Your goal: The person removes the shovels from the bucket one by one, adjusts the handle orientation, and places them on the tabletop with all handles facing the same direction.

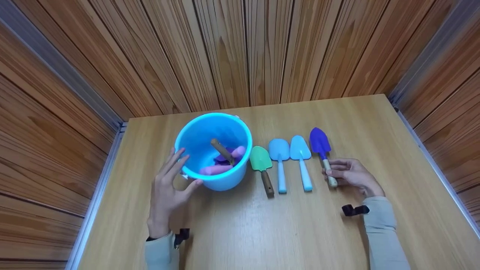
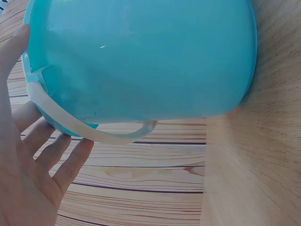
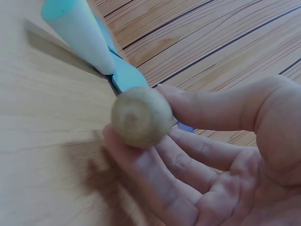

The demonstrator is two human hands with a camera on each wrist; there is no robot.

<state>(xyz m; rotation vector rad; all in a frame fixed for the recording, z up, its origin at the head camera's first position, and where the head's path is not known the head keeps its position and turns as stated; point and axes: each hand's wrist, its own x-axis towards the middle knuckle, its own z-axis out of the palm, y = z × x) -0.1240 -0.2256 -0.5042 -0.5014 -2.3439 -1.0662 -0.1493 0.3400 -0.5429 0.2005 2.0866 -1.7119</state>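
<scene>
A blue bucket (image 1: 225, 183) stands on the left half of the table. My left hand (image 1: 168, 195) is at its near left rim, fingers spread and fairly straight, thumb at the front of the rim; in the left wrist view the fingers lie beside its white handle (image 2: 66, 117). My right hand (image 1: 354, 175) pinches the pale wooden handle of a purple hand trowel (image 1: 320, 140) between thumb and fingers. In the right wrist view the round handle end (image 3: 141, 117) faces the camera. Left of it lie two light-blue trowels (image 1: 305, 176) (image 1: 281, 176) and a green trowel (image 1: 261, 159) with a brown handle.
Inside the bucket are a brown-handled tool (image 1: 222, 151), purple pieces and pink handles (image 1: 215, 170), partly overlapping. The wooden table (image 1: 262, 232) meets a plank wall (image 1: 240, 52) at the back. Metal rails (image 1: 98, 187) edge the sides.
</scene>
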